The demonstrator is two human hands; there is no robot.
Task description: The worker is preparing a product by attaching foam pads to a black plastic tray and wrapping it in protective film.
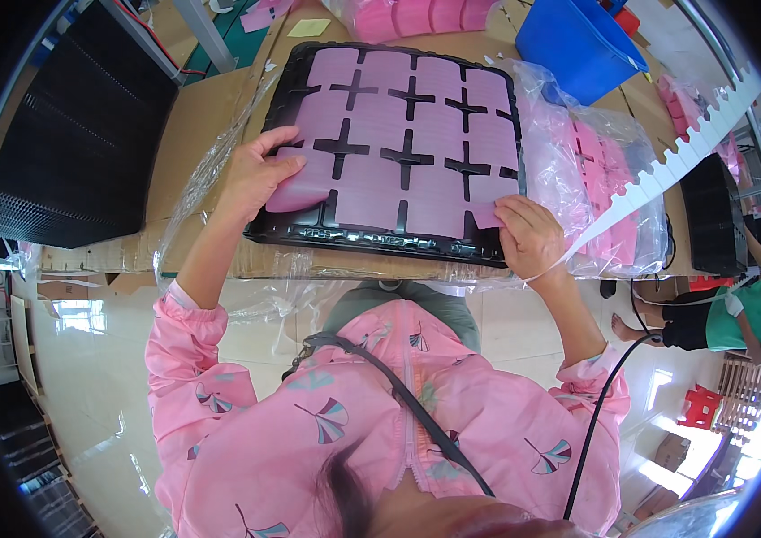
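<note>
A black plastic tray (345, 235) lies on the cardboard-covered table in front of me. Over it is a thin pink sheet (439, 121) with rows of cross-shaped cut-outs, through which the black tray shows. My left hand (259, 175) pinches the sheet's left edge between thumb and fingers, and the front left corner curls up beside it. At the front right corner, my right hand (528, 235) grips the sheet's edge between thumb and fingertips. A white notched strip (667, 170) runs from my right wrist toward the upper right.
Stacked black trays (85, 117) stand at the left. Right of the tray, clear plastic bags hold more pink sheets (609, 197). A blue bin (582, 45) is behind them. Crumpled clear film (206, 179) lies along the left. A person in green (748, 309) is at the far right.
</note>
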